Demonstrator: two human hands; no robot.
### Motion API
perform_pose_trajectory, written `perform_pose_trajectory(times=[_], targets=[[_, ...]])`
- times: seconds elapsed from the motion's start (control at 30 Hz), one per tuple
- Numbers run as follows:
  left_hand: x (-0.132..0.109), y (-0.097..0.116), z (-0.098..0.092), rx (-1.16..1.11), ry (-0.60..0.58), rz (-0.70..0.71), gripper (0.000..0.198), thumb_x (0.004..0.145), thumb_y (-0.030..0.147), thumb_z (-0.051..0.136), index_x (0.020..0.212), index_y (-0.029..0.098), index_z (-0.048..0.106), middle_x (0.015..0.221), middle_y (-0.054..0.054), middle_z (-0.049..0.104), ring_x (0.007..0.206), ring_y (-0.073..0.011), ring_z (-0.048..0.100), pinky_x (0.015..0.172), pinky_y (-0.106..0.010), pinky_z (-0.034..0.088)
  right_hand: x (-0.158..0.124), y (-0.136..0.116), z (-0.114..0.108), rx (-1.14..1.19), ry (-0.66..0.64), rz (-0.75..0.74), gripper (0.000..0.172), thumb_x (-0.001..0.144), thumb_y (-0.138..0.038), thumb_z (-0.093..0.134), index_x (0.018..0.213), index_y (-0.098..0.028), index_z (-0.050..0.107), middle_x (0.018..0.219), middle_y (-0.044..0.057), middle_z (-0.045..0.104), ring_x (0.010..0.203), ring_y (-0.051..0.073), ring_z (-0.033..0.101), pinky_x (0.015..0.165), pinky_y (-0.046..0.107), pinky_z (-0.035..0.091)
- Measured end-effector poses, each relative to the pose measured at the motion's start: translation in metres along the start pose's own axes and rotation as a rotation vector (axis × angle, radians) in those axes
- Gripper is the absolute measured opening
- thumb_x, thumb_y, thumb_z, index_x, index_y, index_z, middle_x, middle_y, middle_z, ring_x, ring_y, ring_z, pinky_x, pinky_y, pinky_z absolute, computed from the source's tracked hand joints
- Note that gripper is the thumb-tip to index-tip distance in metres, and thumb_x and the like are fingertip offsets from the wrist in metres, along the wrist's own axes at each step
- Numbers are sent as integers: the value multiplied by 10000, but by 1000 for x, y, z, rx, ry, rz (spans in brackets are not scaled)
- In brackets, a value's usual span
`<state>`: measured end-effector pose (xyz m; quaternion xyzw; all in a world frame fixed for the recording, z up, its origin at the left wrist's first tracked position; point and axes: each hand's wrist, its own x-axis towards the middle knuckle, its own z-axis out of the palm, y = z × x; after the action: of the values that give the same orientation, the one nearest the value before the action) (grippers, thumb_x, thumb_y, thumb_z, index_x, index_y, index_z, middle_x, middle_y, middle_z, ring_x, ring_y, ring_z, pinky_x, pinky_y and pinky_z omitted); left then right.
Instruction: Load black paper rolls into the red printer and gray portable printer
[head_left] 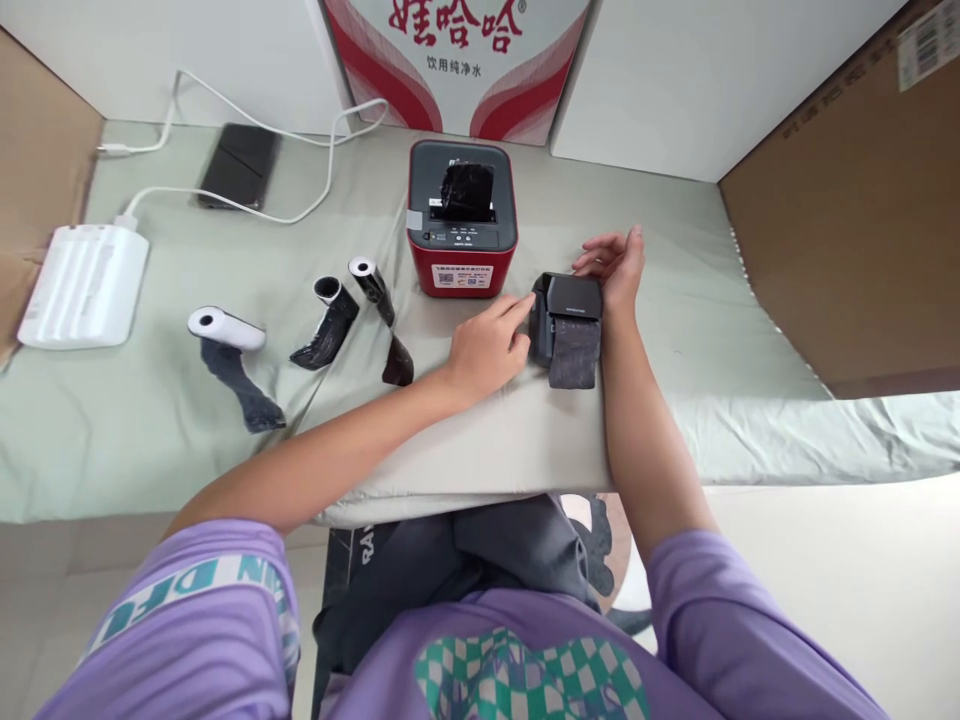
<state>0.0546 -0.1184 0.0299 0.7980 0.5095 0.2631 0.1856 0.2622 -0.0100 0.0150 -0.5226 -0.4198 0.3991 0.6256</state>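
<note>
A small black receipt printer point(574, 297) stands on the cloth-covered table, with a dark strip of paper point(575, 355) hanging from its front. My left hand point(489, 348) is at its left side, the index finger stretched out and its tip touching the printer's upper left edge. The other fingers are bent and no object shows in them. Along the printer's right side rests my right hand point(619, 270), palm turned inward, fingers extended past the back corner and not wrapped round it. Whether the palm presses on the casing I cannot tell.
Behind stands a red and black printer point(461, 220). To the left lie a white roll point(240, 330), a dark roll point(330, 325) and a thin black roll point(373, 288). Farther left are a white power bank point(86, 285), a white cable point(330, 160) and a black phone point(240, 165). Cardboard point(847, 220) borders the right.
</note>
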Motion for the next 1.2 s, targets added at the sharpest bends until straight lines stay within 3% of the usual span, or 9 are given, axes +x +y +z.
perform_pose_trajectory(times=[0.13, 0.27, 0.43, 0.57, 0.8, 0.93, 1.03, 1.13, 1.2], targets=[[-3, -1, 0, -36, 60, 182, 469, 909, 85, 431, 1298, 192, 668, 1378, -66, 696, 1159, -192, 682, 953, -306, 543, 0, 0, 0, 2, -10, 2, 829, 886, -919, 238, 689, -218, 636, 564, 18, 644, 449, 122, 554, 494, 289, 437], [-1, -4, -4, -64, 45, 181, 420, 881, 61, 424, 1200, 208, 653, 1266, -64, 749, 1015, -176, 706, 888, -306, 544, 1, 1, 0, 13, -7, 12, 806, 848, -946, 305, 684, -224, 624, 566, 15, 638, 463, 130, 554, 493, 292, 460], [16, 3, -18, -161, -30, 152, 510, 894, 76, 373, 1362, 206, 529, 1362, -106, 702, 851, -144, 692, 769, -281, 536, -1, -4, 2, 8, 19, 5, 742, 848, -919, 391, 665, -232, 600, 580, 5, 596, 608, 151, 656, 545, 273, 504], [31, 14, -24, -197, -76, 119, 635, 872, 66, 392, 1484, 230, 435, 1438, -110, 648, 784, -124, 671, 772, -283, 536, -5, -8, 4, 12, 32, -2, 709, 844, -902, 432, 658, -236, 587, 614, 6, 591, 707, 173, 693, 558, 271, 497], [32, 27, -22, -80, -49, 72, 841, 868, 92, 442, 1667, 226, 217, 1425, -101, 644, 852, -155, 682, 801, -304, 546, -11, -19, 7, 97, 24, 117, 653, 842, -870, 492, 708, -237, 578, 645, 1, 616, 739, 181, 713, 544, 252, 482], [23, 38, -23, 23, -2, 68, 806, 889, 99, 453, 1660, 256, 276, 1405, -76, 672, 872, -166, 697, 782, -300, 541, -9, -18, 7, 137, 9, 126, 659, 827, -881, 500, 707, -237, 570, 635, -6, 608, 729, 178, 711, 529, 246, 483], [17, 44, -23, 153, 62, 48, 626, 958, 139, 439, 1570, 269, 460, 1370, -71, 709, 919, -186, 719, 743, -304, 537, -7, -15, 6, 109, 10, 70, 659, 828, -876, 503, 692, -234, 562, 628, -7, 595, 731, 172, 704, 525, 238, 482], [33, 45, -24, 323, 34, 54, 408, 1013, 211, 436, 1308, 289, 707, 1175, -64, 794, 926, -241, 735, 700, -342, 526, -7, -16, 6, 79, 13, 52, 641, 818, -860, 540, 689, -232, 557, 627, -15, 579, 702, 157, 686, 508, 224, 466], [58, 47, -23, 407, -84, 73, 317, 981, 240, 525, 1160, 289, 782, 1053, -66, 815, 897, -268, 738, 693, -356, 519, -8, -17, 6, 75, 21, 57, 632, 825, -848, 541, 691, -230, 547, 631, -22, 569, 667, 142, 671, 491, 210, 442]])
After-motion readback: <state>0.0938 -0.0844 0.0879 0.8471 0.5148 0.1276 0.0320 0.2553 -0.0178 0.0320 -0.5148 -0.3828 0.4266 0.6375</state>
